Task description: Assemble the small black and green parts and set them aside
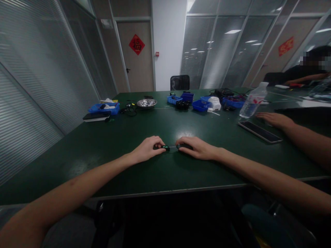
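Both hands are low over the green table [129, 127], facing each other near its front edge. My left hand [150, 147] is closed, thumb and fingers pinching a small black piece with green marks [166, 147]; its exact kind is too small to make out. My right hand [198, 147] is wrapped round the dark handle of a screwdriver [185, 146]. The thin metal shaft runs level to the left and reaches the black piece. Whether the tip sits in a screw is hidden.
A phone [260, 131] and a clear bottle [253, 100] stand to the right, beside another person's hand [276, 120]. Further back are a metal bowl [146, 103], blue trays [201, 105], cables [129, 109] and a blue bin [104, 107]. Another person sits far right.
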A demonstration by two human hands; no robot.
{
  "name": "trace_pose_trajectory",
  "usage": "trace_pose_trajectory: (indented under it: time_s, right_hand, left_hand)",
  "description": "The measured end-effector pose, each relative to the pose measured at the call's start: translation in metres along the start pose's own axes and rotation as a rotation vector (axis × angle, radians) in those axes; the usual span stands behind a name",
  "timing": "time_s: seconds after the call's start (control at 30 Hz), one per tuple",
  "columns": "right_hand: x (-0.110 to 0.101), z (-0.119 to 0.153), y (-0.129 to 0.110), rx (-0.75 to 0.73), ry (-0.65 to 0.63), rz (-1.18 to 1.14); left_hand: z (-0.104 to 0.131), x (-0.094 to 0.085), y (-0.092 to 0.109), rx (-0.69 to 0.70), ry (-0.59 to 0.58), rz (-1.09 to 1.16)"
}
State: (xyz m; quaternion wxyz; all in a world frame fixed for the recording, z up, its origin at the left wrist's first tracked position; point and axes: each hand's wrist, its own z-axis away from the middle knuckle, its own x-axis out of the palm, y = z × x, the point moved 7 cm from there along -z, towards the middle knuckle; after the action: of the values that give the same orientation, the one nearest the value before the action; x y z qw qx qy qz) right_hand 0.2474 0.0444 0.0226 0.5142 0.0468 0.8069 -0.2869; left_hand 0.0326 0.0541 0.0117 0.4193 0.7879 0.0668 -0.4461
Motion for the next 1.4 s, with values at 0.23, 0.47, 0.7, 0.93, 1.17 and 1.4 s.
trace_pose_trajectory:
  time_s: [0.23, 0.47, 0.7, 0.93, 1.17, 1.4]
  right_hand:
    - [0.001, 0.0, 0.0, 0.018, -0.021, -0.024]
    - [0.003, 0.0, -0.001, 0.045, -0.021, -0.045]
    - [0.002, 0.0, -0.005, 0.026, -0.041, -0.044]
    - [0.004, 0.0, -0.01, 0.011, -0.058, -0.029]
    - [0.007, 0.0, -0.012, 0.002, -0.081, -0.007]
    - [0.007, 0.0, -0.015, -0.006, -0.087, 0.014]
  left_hand:
    - [0.0, -0.001, 0.002, 0.001, -0.017, 0.001]
    - [-0.001, 0.0, 0.001, 0.019, -0.012, 0.0]
    - [-0.001, 0.001, 0.003, 0.011, -0.014, -0.019]
    - [-0.002, 0.002, 0.003, 0.005, -0.031, 0.001]
    - [-0.006, 0.005, 0.002, -0.019, -0.053, 0.062]
    - [-0.009, 0.006, -0.004, -0.043, -0.082, 0.093]
